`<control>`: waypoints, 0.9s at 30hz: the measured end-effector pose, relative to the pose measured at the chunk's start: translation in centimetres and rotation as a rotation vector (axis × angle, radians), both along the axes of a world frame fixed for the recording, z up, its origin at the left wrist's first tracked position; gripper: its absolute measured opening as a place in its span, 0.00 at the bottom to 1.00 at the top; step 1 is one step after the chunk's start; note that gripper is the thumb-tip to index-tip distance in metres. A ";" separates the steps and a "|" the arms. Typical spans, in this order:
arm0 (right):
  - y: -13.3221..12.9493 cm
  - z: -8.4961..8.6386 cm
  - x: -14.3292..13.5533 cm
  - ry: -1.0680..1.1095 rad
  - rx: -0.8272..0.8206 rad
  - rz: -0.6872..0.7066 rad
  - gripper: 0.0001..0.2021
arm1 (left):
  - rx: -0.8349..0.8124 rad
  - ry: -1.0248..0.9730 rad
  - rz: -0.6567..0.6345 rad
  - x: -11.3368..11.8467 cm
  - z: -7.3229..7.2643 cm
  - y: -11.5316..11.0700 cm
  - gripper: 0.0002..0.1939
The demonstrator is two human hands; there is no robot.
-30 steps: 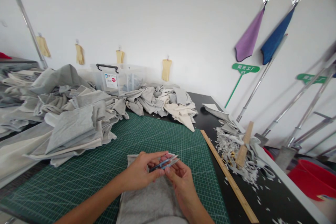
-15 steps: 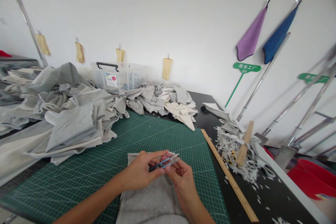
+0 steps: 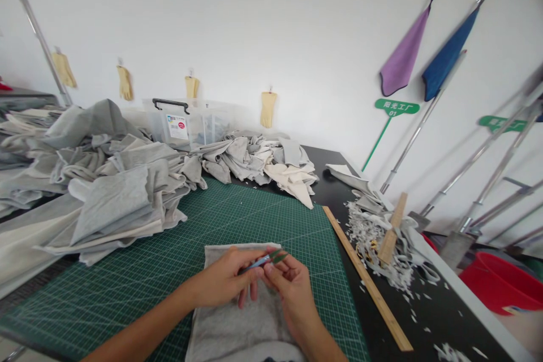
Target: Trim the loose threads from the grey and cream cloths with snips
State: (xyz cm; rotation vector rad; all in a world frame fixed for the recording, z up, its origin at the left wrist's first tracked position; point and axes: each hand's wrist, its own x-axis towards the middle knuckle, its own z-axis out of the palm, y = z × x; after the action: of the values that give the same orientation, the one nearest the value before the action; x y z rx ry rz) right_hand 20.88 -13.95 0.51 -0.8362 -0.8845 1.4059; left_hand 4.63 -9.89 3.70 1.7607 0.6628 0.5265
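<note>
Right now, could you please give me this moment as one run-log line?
left hand: holding snips | right hand: near blades | gray cloth: beneath hands, on green mat

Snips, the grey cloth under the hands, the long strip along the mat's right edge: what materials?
Snips: probably smooth metal; blades look thin and greenish, perhaps reflecting the mat. Bluish part could be metal or coated.
Grey cloth: matte textile, given its mottled surface and soft creases; fibre unclear.
Long strip: likely wood or bamboo, low sheen, judging by its tan colour.
</note>
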 end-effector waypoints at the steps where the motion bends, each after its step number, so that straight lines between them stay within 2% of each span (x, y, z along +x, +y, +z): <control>1: 0.0 0.0 0.0 -0.005 -0.011 -0.006 0.17 | -0.071 -0.012 -0.037 -0.1 0.0 0.1 0.26; 4: -0.1 0.3 0.1 -0.069 0.044 -0.042 0.20 | -0.239 -0.061 -0.129 -0.4 -0.2 0.2 0.29; 7: -0.2 0.7 0.1 -0.117 0.120 -0.045 0.19 | -0.326 -0.104 -0.150 -0.5 -0.9 0.2 0.31; 12: -0.5 0.5 -0.1 -0.054 0.122 0.066 0.16 | -0.391 -0.207 -0.176 -0.4 -1.9 0.4 0.31; 16: -0.5 -0.1 -0.2 -0.022 0.114 0.115 0.13 | -0.470 -0.272 -0.198 -0.4 -1.7 0.5 0.30; 21: -0.4 -0.1 -0.3 -0.003 0.099 0.025 0.14 | -0.445 -0.296 -0.178 -0.4 -1.2 0.4 0.29; 27: -0.3 0.5 -0.3 -0.020 0.093 0.009 0.11 | -0.379 -0.272 -0.139 -0.2 -1.8 0.7 0.28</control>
State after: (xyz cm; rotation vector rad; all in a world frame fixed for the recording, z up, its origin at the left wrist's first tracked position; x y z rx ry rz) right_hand 20.55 -14.28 1.01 -0.7778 -0.9625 1.3563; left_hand 4.48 -9.24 1.90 1.3384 0.4133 0.4963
